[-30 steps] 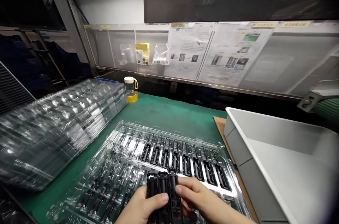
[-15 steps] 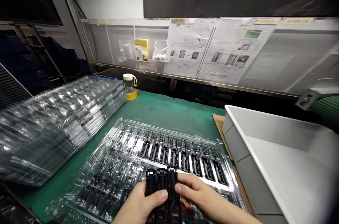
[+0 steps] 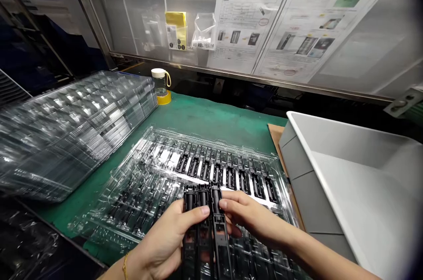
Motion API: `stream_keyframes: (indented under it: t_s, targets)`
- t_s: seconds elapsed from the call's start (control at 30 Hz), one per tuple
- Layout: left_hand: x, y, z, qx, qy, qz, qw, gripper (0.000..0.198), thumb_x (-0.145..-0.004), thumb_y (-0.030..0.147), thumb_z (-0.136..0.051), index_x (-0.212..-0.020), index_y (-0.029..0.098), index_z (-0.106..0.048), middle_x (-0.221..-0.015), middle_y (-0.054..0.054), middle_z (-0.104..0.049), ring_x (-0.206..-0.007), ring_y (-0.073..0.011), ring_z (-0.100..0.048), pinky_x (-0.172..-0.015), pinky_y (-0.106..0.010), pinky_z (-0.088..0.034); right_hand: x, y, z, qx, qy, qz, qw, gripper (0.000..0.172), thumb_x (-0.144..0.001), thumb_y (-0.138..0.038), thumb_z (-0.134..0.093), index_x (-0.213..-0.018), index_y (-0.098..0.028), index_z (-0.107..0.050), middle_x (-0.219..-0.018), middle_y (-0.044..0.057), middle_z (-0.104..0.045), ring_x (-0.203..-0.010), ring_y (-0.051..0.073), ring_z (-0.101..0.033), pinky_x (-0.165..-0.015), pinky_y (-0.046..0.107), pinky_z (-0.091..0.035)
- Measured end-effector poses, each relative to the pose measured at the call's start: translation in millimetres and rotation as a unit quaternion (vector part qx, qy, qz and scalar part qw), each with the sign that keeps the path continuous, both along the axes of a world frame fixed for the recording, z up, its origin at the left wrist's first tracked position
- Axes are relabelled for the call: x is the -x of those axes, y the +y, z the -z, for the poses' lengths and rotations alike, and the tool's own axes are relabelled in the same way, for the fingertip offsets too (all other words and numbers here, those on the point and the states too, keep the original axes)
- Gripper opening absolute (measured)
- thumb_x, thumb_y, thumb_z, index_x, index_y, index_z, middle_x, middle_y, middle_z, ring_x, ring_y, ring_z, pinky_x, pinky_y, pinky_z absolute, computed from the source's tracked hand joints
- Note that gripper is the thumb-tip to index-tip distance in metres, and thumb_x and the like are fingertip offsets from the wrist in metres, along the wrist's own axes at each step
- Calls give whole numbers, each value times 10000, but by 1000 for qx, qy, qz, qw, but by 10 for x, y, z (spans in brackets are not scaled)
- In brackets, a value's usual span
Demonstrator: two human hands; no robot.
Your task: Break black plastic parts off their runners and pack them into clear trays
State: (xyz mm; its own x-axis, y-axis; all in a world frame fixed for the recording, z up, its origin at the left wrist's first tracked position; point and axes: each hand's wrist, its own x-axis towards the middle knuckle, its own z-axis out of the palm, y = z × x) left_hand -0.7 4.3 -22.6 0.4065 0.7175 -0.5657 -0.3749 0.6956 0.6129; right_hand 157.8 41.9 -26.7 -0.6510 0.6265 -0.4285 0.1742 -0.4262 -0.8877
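Both hands, left hand (image 3: 165, 242) and right hand (image 3: 246, 216), hold the light, stiff black plastic strips (image 3: 206, 231) by their sides, over the near clear tray (image 3: 139, 169).

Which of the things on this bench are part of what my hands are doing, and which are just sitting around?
In use: left hand and right hand holding the black parts; clear tray of like parts under them.
Lying about: stack of clear trays, grey bin, bottle, yellow tape roll, posted sheets.
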Motion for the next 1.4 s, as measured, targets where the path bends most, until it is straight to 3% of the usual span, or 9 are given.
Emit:
stream_keyframes:
  t_s: [0.2, 0.3, 0.4, 0.53, 0.83, 1.0, 1.13, 1.3, 1.4]
  targets:
    - [-8, -18, -12, -12, 7, 4, 1000, 306, -704, 298, -504, -947, 121, -452, -775, -100, -587, -676, -212, -559, -524, -304, -447, -8, -4, -31, -34, -15, -30, 999, 255, -777, -361, -326, -705, -142, -433, -526, -36, -431, -425, 50, -356, -433, 182, -286]
    - [-17, -33, -37, -119, 122, -11, 985, 242, -676, 261, -542, -889, 149, -527, -812, -68, -590, -764, -203, -539, -704, -319, -425, -10, -23, -116, -161, -71, -39, 984, 187, -771, -300, -357, -827, -167, -475, -625, -16, -448, -537, 81, -393, -538, 217, -351]
    - [-24, -44, -66, -324, 253, -24, 911, 157, -684, 193, -524, -822, 174, -596, -883, -48, -572, -858, -186, -499, -824, -263, -356, -19, -47, -188, -331, -123, -57, 934, 224, -770, -224, -357, -953, -213, -485, -736, 16, -444, -696, 122, -410, -679, 258, -361]
    - [-12, -49, -41, -504, 267, -33, 821, 202, -713, 155, -459, -847, 184, -608, -850, -55, -584, -795, -180, -525, -743, -240, -406, -41, -72, -197, -419, -92, -89, 899, 363, -760, -141, -322, -1097, -249, -404, -814, 36, -430, -733, 121, -429, -685, 249, -377]
    - [4, -53, 36, -524, 274, -38, 806, 194, -710, 153, -471, -856, 167, -598, -847, -76, -589, -781, -189, -534, -709, -246, -417, -10, -100, -277, -428, -128, -95, 890, 380, -738, -134, -348, -1094, -242, -425, -820, 51, -472, -735, 131, -470, -674, 246, -406]
    - [34, -24, 108, -574, 340, 21, 744, 157, -703, 124, -454, -791, 119, -583, -708, -102, -568, -648, -166, -520, -594, -227, -417, 9, -119, -245, -437, -181, -109, 874, 447, -689, -117, -407, -1116, -249, -409, -858, 56, -509, -746, 142, -503, -675, 237, -421]
    - [267, 108, 115, -657, 363, 77, 656, 215, -701, 180, -510, -897, 110, -562, -831, -111, -591, -766, -170, -540, -693, -207, -406, -26, -124, -181, -448, -263, -102, 848, 577, -629, -133, -495, -1168, -267, -340, -965, 64, -511, -811, 187, -509, -727, 278, -412]
    - [800, 587, 21, -722, 484, 256, 424, 312, -760, 85, -379, -1040, 175, -485, -1038, -78, -531, -979, -181, -453, -857, -281, -318, -53, -43, -211, -421, -283, -96, 857, 537, -678, -171, -446, -1185, -271, -301, -981, 68, -509, -781, 183, -525, -702, 300, -423]
    - [996, 944, -19, -726, 464, 331, 385, 332, -777, 94, -339, -1075, 191, -449, -1082, -78, -497, -1044, -211, -392, -866, -330, -305, -71, 52, -151, -394, -267, -133, 869, 531, -684, -178, -426, -1192, -243, -287, -965, 88, -499, -751, 174, -532, -675, 300, -428]
